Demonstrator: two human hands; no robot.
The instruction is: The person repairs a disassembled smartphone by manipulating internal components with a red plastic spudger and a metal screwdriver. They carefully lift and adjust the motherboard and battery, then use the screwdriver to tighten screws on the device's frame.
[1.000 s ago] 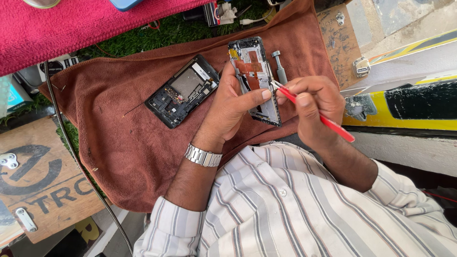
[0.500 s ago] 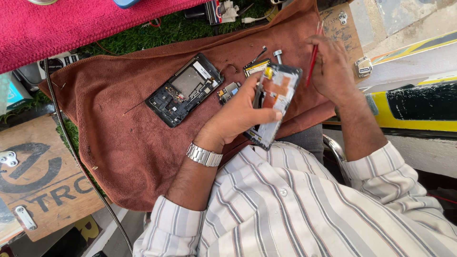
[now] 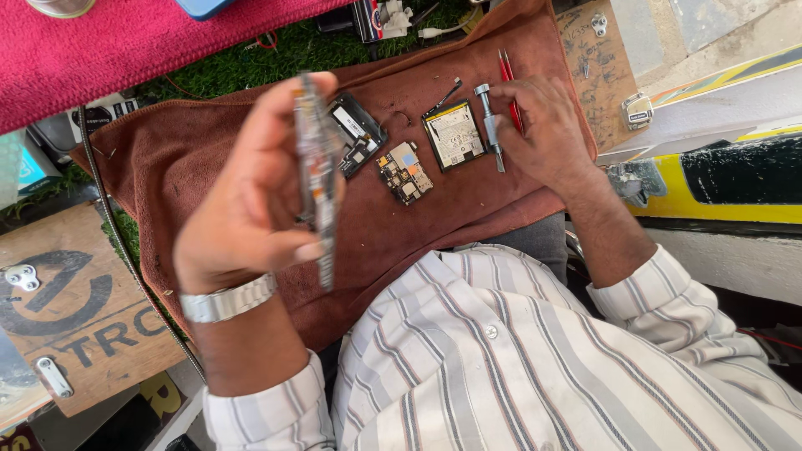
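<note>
My left hand (image 3: 251, 200) is raised close to the camera and grips an opened phone body (image 3: 316, 167) edge-on, so its face is hidden. My right hand (image 3: 539, 129) rests on the brown cloth (image 3: 167, 167) at the far right, fingers on a grey screwdriver (image 3: 489, 125), with red tweezers (image 3: 510, 75) lying just beside it. Between the hands lie a phone battery (image 3: 454, 134), a small circuit board (image 3: 403, 172) and a black phone frame (image 3: 357, 134).
A pink towel (image 3: 125, 50) covers the far side, with green turf (image 3: 276, 54) below it. A wooden board (image 3: 75, 317) with metal brackets sits at the left. A black cable (image 3: 125, 242) runs along the cloth's left edge. A yellow and black panel (image 3: 718, 179) stands right.
My left hand has lifted the phone body off the cloth toward the camera and turned it edge-on. My right hand moved to the cloth's far right, put the tweezers down and touches the screwdriver.
</note>
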